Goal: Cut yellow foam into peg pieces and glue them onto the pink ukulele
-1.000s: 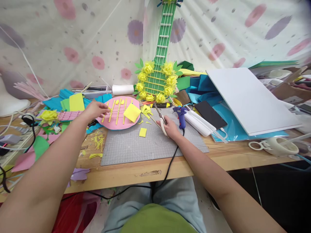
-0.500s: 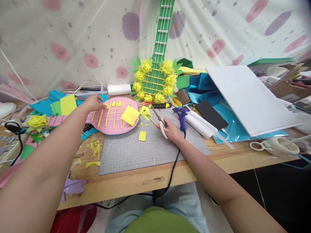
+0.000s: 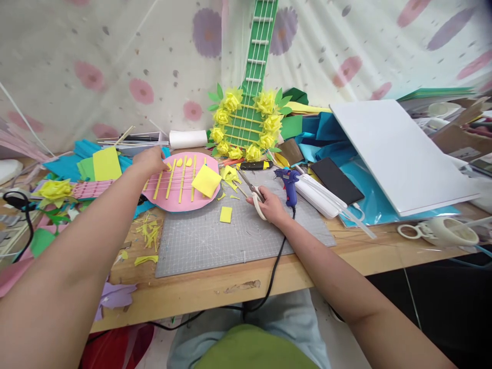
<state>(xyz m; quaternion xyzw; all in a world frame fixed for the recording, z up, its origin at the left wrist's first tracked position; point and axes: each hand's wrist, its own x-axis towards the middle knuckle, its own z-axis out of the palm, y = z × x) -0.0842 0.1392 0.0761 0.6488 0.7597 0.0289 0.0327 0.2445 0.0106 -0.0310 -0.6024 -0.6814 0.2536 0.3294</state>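
My right hand [image 3: 271, 205] is closed round the white handles of a pair of scissors [image 3: 255, 192]. The scissor blades stand apart and point up and left over the grey cutting mat [image 3: 200, 251]. At the upper left edge of a pink paper guitar [image 3: 184, 197], my left hand [image 3: 149, 160] reaches down with fingers curled together; the fingertips are mostly hidden. Small yellow petal-shaped pieces [image 3: 179, 163] lie along the guitar's top beside that hand, among yellow strips. A stack of yellow paper squares [image 3: 206, 181] rests on the guitar's right end. One smaller yellow square [image 3: 225, 214] lies on the mat.
A green paper guitar [image 3: 246, 120] with yellow flowers stands at the back. Right of my right hand are a blue glue gun [image 3: 288, 184] with its black cord, a white power strip [image 3: 317, 197], a black phone [image 3: 337, 182] and a white board [image 3: 400, 159]. Yellow scraps [image 3: 149, 233] lie left.
My left hand has shifted slightly left and its fingers show less than before. The right hand keeps the scissors in much the same place. The view has tilted a little.
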